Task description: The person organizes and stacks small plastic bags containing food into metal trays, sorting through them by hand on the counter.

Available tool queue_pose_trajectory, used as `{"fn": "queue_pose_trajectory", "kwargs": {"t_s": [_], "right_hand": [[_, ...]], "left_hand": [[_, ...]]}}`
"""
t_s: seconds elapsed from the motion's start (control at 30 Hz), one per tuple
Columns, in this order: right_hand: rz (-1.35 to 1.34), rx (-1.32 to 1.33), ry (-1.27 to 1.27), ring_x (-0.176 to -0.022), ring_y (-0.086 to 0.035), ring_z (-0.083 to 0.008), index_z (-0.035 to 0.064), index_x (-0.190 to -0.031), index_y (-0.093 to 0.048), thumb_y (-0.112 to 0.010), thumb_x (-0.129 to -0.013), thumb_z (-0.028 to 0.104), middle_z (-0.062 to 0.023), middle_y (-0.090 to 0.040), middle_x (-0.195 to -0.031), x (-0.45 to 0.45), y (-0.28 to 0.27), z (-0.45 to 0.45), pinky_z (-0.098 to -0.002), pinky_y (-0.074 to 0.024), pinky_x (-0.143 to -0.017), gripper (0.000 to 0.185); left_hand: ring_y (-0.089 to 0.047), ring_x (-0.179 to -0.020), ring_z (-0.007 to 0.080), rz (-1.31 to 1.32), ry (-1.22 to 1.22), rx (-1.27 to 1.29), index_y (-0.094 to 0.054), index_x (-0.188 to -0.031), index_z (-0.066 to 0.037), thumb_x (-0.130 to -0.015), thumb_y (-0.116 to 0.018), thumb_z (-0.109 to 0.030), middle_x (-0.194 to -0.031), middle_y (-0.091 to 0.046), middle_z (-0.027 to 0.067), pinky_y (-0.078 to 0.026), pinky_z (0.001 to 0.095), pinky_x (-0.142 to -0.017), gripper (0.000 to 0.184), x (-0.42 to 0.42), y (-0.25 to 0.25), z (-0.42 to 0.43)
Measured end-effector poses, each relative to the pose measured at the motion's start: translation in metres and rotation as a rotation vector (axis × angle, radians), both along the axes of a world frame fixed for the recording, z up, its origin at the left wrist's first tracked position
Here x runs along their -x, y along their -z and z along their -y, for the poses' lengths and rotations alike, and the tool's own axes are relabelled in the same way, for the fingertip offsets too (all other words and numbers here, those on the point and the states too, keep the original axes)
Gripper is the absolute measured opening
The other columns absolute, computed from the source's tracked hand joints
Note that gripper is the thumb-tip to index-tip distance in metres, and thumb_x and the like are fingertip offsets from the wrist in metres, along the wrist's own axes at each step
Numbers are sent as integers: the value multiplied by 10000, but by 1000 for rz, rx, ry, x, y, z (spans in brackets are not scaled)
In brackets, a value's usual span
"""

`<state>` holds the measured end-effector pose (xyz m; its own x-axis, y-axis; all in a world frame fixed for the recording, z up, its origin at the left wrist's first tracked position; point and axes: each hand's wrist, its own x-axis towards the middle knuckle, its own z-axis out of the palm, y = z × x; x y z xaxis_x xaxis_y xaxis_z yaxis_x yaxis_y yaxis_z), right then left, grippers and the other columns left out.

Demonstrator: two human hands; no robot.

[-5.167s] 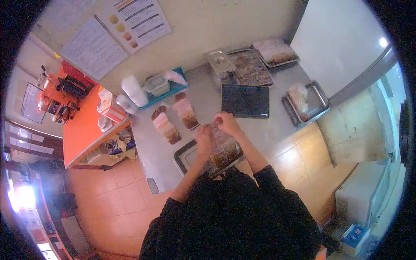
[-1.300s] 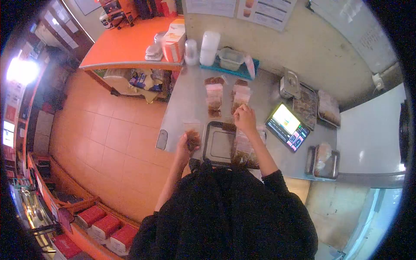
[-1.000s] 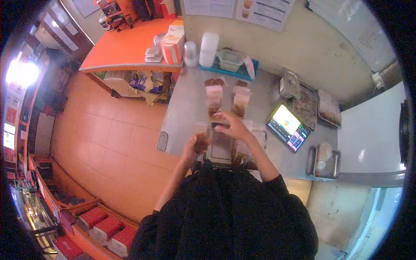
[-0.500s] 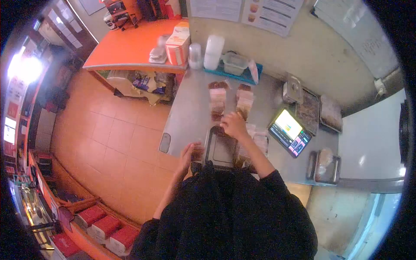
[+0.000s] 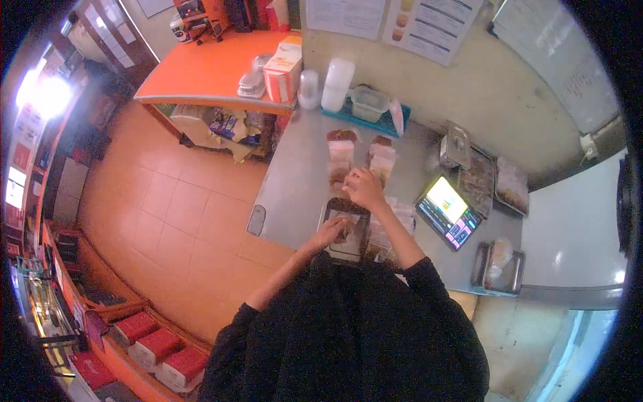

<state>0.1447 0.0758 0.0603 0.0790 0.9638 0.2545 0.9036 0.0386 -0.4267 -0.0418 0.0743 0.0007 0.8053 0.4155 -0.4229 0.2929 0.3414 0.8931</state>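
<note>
"So, where is the brown packet (image 5: 343,235) to be found?"

"Under the fingers of the left hand (image 5: 327,232), above the black-rimmed tray (image 5: 345,254); it is touched by them, but whether it is grasped or released cannot be told."

"And the right hand (image 5: 364,188)?"

"Its fingers are curled by the near end of the left packet row (image 5: 339,157); whether anything is pinched is hidden. A right packet row (image 5: 382,159) is laid out beside that one on the surface (image 5: 288,177)."

"What is seen in the other containers?"

"A plastic bag (image 5: 500,253) is held in the metal tray (image 5: 518,273) to the right. On the blue tray (image 5: 365,123) a translucent tub (image 5: 370,103) is set, its contents too blurred to be named."
</note>
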Motion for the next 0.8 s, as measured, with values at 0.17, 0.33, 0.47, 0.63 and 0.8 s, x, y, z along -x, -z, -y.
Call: {"fn": "queue_pose_trajectory", "kwargs": {"t_s": [0.17,0.33,0.47,0.63,0.8], "right_hand": [[-120,-125,41,-933,-532,-275,119,-818,-632,-655,-724,283,-78,-585,-895,13,-42,21,-424,-401,-836,191],[-280,395,-78,-893,-552,-273,104,-782,-614,-655,-703,250,-84,-602,-849,2,-27,53,-428,-410,-803,171],[49,354,31,-832,-544,-260,117,-777,-637,-652,-694,218,-61,-612,-854,-12,-15,56,-422,-402,-792,132],[201,69,67,-851,-526,-249,125,-763,-645,-643,-700,209,-34,-586,-830,-24,3,50,-409,-403,-787,105],[231,44,59,-1028,-491,-297,130,-856,-648,-608,-739,255,-81,-584,-945,-14,-18,35,-455,-350,-939,176]], "left_hand": [[-559,-780,114,176,-184,63,-572,-1090,-42,-957,-416,-299,-933,-596,31,-486,267,-661,329,1,7,3],[-580,-813,130,152,-248,243,-543,-1097,-40,-960,-412,-288,-969,-590,49,-515,320,-666,313,-12,-5,9],[-591,-834,256,112,-203,-231,-517,-1075,-34,-887,-522,-190,-984,-552,134,-511,364,-725,244,-17,32,13],[-542,-902,365,-39,-300,-955,-491,-1068,-19,-790,-576,-92,-994,-489,197,-470,397,-808,300,-21,-3,19],[-479,-996,360,205,4,-882,-445,-1151,-15,-808,-561,-108,-1097,-427,211,-453,386,-791,374,-38,16,11]]}}
